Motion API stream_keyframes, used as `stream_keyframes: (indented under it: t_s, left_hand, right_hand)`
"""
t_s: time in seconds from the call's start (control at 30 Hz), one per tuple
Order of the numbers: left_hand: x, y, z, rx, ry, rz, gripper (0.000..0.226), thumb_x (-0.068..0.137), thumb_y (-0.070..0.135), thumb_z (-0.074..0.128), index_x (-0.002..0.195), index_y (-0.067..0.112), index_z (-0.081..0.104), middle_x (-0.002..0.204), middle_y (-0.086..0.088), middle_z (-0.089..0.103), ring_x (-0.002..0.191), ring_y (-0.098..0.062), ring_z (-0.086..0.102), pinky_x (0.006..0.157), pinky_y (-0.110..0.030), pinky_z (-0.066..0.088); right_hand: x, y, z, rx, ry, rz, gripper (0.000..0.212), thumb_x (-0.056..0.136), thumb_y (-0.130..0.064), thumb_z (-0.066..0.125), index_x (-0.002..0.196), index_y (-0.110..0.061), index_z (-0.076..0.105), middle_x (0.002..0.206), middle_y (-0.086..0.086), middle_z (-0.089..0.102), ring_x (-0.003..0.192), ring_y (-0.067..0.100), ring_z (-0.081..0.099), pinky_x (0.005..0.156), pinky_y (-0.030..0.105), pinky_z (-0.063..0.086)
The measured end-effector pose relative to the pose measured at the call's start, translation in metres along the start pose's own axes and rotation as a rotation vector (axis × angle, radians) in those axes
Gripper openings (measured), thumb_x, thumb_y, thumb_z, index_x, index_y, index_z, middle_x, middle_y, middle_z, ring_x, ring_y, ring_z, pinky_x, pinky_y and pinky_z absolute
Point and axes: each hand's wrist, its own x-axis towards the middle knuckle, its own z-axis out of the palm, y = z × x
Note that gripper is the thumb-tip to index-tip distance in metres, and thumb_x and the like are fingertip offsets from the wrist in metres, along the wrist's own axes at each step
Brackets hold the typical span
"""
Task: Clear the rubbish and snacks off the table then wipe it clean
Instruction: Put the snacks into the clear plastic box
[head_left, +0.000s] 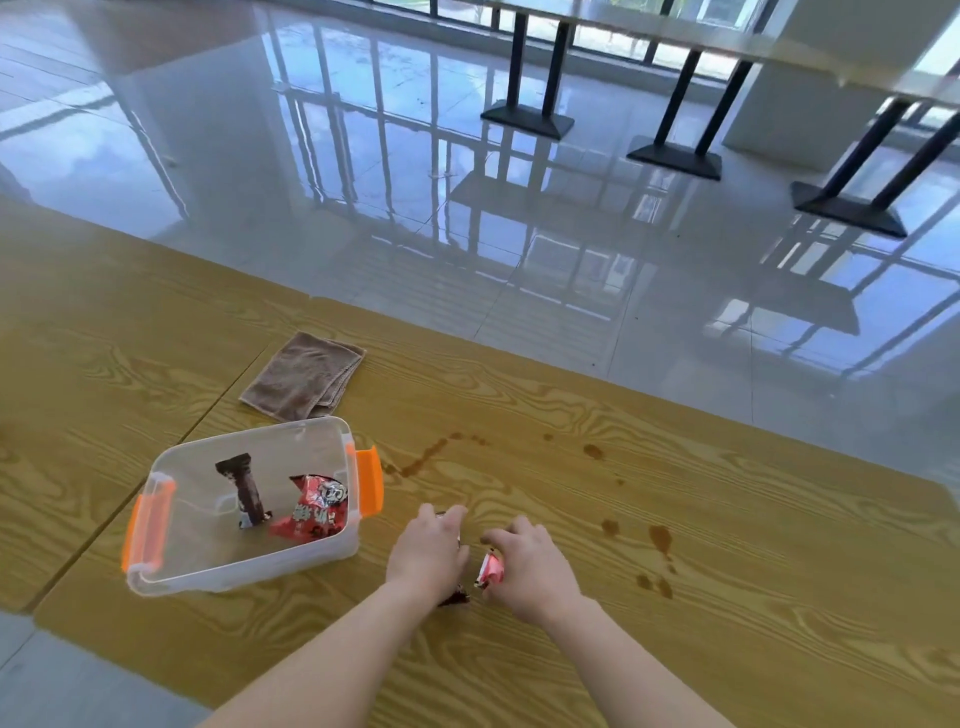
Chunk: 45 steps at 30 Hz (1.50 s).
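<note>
Head view: the wood-grain worktop (571, 415) carries a clear plastic box (249, 566) with orange clips on its two short sides. Inside it lie a dark brown wrapper (244, 486), twisted and standing half upright, and a crumpled red snack packet (311, 512) with white print, leaning against the box's right wall. Just behind the box, touching or nearly touching its far rim, lies a folded brown cloth (304, 376).

Brown liquid stains (423, 460) streak the worktop just right of the box, and more drops (660, 538) lie to the right of the hands.

Both hands rest palm-down on the worktop, near its front edge and just right of the box. The left hand (428, 553) is curled over a dark wrapper scrap (456, 597) that peeps out below the wrist; most of the scrap is hidden, and whether the fingers grip it cannot be told. A small shiny bit shows at the fingertips, too small to name. The right hand (530, 564) is closed around a small red-and-white wrapper (491, 569), only its left end showing.

Beyond the worktop is a glossy tiled floor (415, 156) with black table legs (530, 78) at the top, blurred.
</note>
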Motion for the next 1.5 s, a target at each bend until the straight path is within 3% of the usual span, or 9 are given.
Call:
stream_keyframes:
  t_s: [0.23,0.53,0.8,0.9,1.03,1.27,1.5]
  left_hand:
    - [0.006,-0.003,0.008,0.008,-0.018,-0.054,0.045,0.09,0.026,0.06,0.134,0.027,0.047,0.118,-0.008,0.042,0.104,-0.027,0.054,0.087,-0.038,0.05]
    - [-0.006,-0.004,0.0,-0.074,0.05,0.011,0.052,0.085,0.011,0.054,0.134,0.028,0.051,0.113,-0.006,0.045,0.099,-0.026,0.054,0.082,-0.038,0.05]
    - [-0.023,0.003,-0.047,-0.129,0.287,0.153,0.055,0.081,0.012,0.058,0.133,0.028,0.052,0.103,0.0,0.044,0.089,-0.021,0.053,0.066,-0.03,0.043]
    - [-0.029,-0.002,-0.072,-0.139,0.418,0.169,0.054,0.079,0.014,0.061,0.131,0.03,0.055,0.1,0.002,0.046,0.085,-0.017,0.051,0.073,-0.032,0.043]
    - [-0.038,-0.021,-0.109,-0.163,0.548,0.176,0.054,0.078,0.016,0.063,0.129,0.031,0.058,0.098,0.003,0.049,0.085,-0.018,0.053,0.069,-0.033,0.047]
    - [-0.061,-0.08,-0.158,-0.187,0.676,0.023,0.05,0.081,0.02,0.067,0.129,0.032,0.06,0.101,0.005,0.05,0.085,-0.017,0.056,0.069,-0.031,0.044]
    - [-0.07,-0.13,-0.168,-0.122,0.659,-0.114,0.055,0.077,0.018,0.066,0.13,0.033,0.059,0.1,0.003,0.053,0.088,-0.019,0.056,0.066,-0.031,0.044]
  right_hand:
    - [0.002,0.003,0.02,-0.023,0.057,-0.036,0.028,0.09,-0.018,0.058,0.116,-0.026,0.066,0.118,0.003,0.044,0.107,0.026,0.044,0.093,0.034,0.045]
    - [0.004,0.006,0.014,0.051,0.126,0.018,0.028,0.09,-0.02,0.056,0.117,-0.026,0.064,0.111,0.003,0.05,0.108,0.023,0.047,0.091,0.029,0.043]
    - [0.006,-0.017,-0.033,0.117,0.278,-0.038,0.031,0.087,-0.015,0.057,0.115,-0.022,0.068,0.096,0.0,0.046,0.102,0.023,0.051,0.08,0.027,0.042]
    - [0.008,-0.039,-0.056,0.116,0.342,-0.107,0.031,0.088,-0.016,0.059,0.116,-0.022,0.068,0.098,-0.001,0.049,0.1,0.022,0.052,0.078,0.028,0.042]
    - [0.011,-0.075,-0.08,0.125,0.423,-0.233,0.032,0.086,-0.013,0.063,0.116,-0.021,0.069,0.097,-0.002,0.051,0.099,0.021,0.053,0.075,0.027,0.042]
    - [0.027,-0.158,-0.097,0.116,0.402,-0.426,0.036,0.081,-0.014,0.066,0.117,-0.021,0.069,0.101,0.001,0.055,0.099,0.022,0.054,0.079,0.03,0.045]
    - [0.049,-0.212,-0.079,0.087,0.324,-0.497,0.041,0.078,-0.009,0.065,0.118,-0.019,0.069,0.098,0.0,0.05,0.099,0.025,0.053,0.076,0.028,0.04]
